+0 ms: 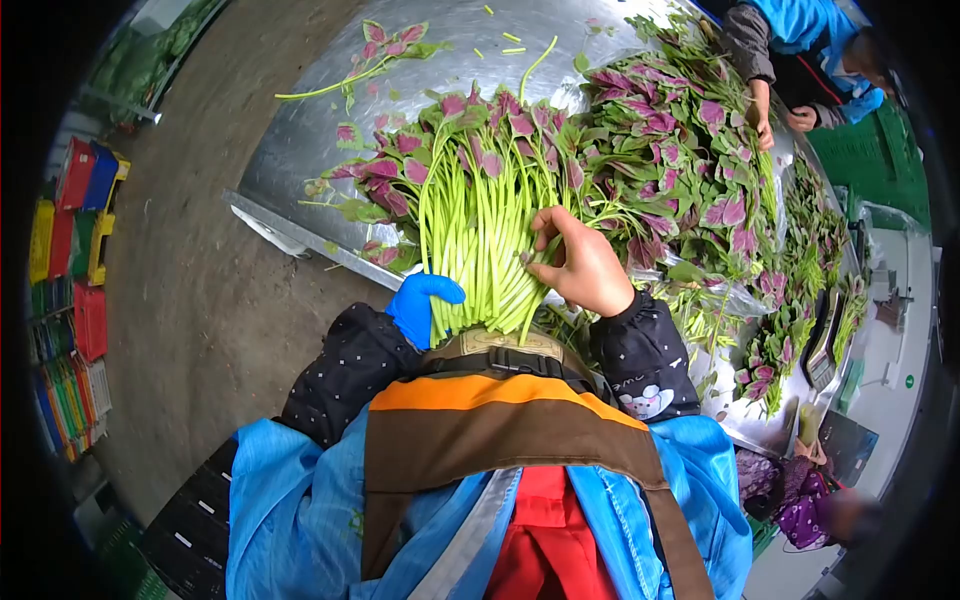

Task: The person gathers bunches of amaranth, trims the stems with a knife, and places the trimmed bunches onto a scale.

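Your left hand [425, 305], in its blue glove, was cupped round the left side of a thick bunch of red-and-green leafy stems [480, 225], thumb laid over the near end. Your bare right hand [588, 268] was at the bunch's right side, fingers half curled and thumb apart from the forefinger; whether it had hold of any stems, I could not tell.

The bunch lay at the near edge of the metal tabletop [290, 150], close against your waist, with the bare stem ends towards you and the leaves pointing away. By the look of it, the gathering of this bunch was well along: most stems ran side by side and their ends sat roughly together, though one thin stem poked out past the leaves. No tie or band showed around it.

Plenty lay outside the bunch. A large heap of the same greens [690, 150] spread to the right, with a co-worker's hand [762, 115] at its far side, and a smaller pile [765, 375] sat nearer the right edge. A loose sprig [360, 75] lay beyond the bunch to the left, and a few short stem pieces [513, 39] were scattered near the far edge.
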A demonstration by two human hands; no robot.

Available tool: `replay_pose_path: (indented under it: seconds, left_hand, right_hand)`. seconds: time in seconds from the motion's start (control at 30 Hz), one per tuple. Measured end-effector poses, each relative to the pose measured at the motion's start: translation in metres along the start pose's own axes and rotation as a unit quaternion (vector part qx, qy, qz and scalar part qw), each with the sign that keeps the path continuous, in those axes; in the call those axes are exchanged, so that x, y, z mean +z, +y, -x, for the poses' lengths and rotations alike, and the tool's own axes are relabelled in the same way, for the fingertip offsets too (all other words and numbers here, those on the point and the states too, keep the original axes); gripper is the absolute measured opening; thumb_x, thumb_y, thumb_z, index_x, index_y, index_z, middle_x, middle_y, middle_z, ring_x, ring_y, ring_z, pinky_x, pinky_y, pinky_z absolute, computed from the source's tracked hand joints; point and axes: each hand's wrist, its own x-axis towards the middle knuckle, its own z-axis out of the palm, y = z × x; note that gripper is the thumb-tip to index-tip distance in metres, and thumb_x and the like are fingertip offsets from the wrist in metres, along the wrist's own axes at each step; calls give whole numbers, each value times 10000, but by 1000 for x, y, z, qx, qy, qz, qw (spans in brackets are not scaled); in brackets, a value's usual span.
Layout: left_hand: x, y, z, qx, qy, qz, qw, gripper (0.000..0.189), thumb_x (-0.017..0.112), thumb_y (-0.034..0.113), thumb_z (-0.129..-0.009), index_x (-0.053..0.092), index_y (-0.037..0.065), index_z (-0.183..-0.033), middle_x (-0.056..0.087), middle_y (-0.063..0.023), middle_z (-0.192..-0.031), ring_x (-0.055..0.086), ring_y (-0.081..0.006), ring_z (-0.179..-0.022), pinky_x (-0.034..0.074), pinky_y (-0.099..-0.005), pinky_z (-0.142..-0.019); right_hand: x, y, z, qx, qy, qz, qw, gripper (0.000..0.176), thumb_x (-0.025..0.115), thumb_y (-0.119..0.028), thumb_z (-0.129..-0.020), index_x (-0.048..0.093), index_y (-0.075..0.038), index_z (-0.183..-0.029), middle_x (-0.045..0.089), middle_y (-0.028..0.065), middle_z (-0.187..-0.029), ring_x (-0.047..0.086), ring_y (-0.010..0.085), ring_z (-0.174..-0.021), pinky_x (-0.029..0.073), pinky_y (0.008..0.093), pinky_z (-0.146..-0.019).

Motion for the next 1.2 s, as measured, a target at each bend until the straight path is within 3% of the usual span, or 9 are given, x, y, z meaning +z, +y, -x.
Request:
replay_pose_path:
  seconds: [0.33,0.47,0.6,0.67,0.7,0.83,0.9,1.1,1.2]
  left_hand:
    - [-5,-5,-8,14,-41,32,999,603,488,48,-644,498,-41,-1241,604,-193,-1134,598,-300,-1033,458,-390,-944]
    - [10,2,1,-3,-24,98,995,586,497,-31,-610,521,-55,-1195,634,-192,-1047,638,-300,-927,501,-401,-876]
    - [2,-1,-2,-8,-11,95,995,537,513,-17,-609,549,-57,-1144,644,-180,-1005,642,-295,-901,510,-396,-855]
    - [-14,-9,-11,-10,11,80,997,505,522,-11,-607,567,-61,-1108,648,-175,-986,643,-291,-889,513,-395,-845]
    - [-30,-15,-17,-17,27,68,997,490,526,-9,-606,575,-63,-1091,649,-173,-978,644,-288,-885,515,-396,-840]
    - [-51,-28,-32,-7,16,49,999,597,492,19,-629,491,-50,-1222,588,-200,-1140,577,-330,-1053,440,-439,-964]
    - [-27,-17,-18,-14,-3,57,998,625,483,26,-636,469,-45,-1257,575,-206,-1175,564,-336,-1086,426,-445,-991]
    - [4,0,-4,-7,-29,65,997,571,492,5,-637,514,-48,-1205,622,-180,-1069,606,-296,-1003,474,-409,-921]
    - [7,4,0,-8,-9,54,998,456,512,2,-636,583,-40,-1085,649,-149,-975,629,-268,-919,503,-381,-850]
  right_hand:
    - [15,-13,6,-83,61,109,989,260,641,-62,-711,537,-80,-949,616,109,-741,614,318,-753,473,390,-637]
    - [7,-7,8,-68,-100,-96,988,157,594,11,-703,568,-47,-847,597,53,-602,611,177,-615,468,293,-581]
    - [-62,0,44,-171,-368,-461,789,192,764,-22,-710,583,-32,-773,627,55,-711,582,130,-654,474,288,-619]
    - [-81,34,60,-158,-291,-515,790,160,747,-4,-702,597,-8,-757,628,74,-711,602,171,-634,477,292,-602]
    - [-94,53,66,58,-231,-373,897,115,710,10,-713,616,-12,-776,634,75,-715,596,155,-615,470,271,-586]
    - [-60,63,58,65,101,-37,992,185,686,1,-752,656,-35,-931,608,-10,-729,544,41,-640,454,209,-589]
    - [-36,37,51,12,121,-257,959,223,736,-23,-723,661,-46,-932,594,-19,-763,525,26,-645,435,193,-569]
    - [19,-3,0,-160,108,189,963,154,705,-94,-738,639,-45,-868,578,84,-745,581,222,-664,469,316,-615]
    - [15,-21,-12,-165,-18,-116,979,109,682,-79,-755,635,-35,-843,577,94,-740,589,248,-681,470,318,-621]
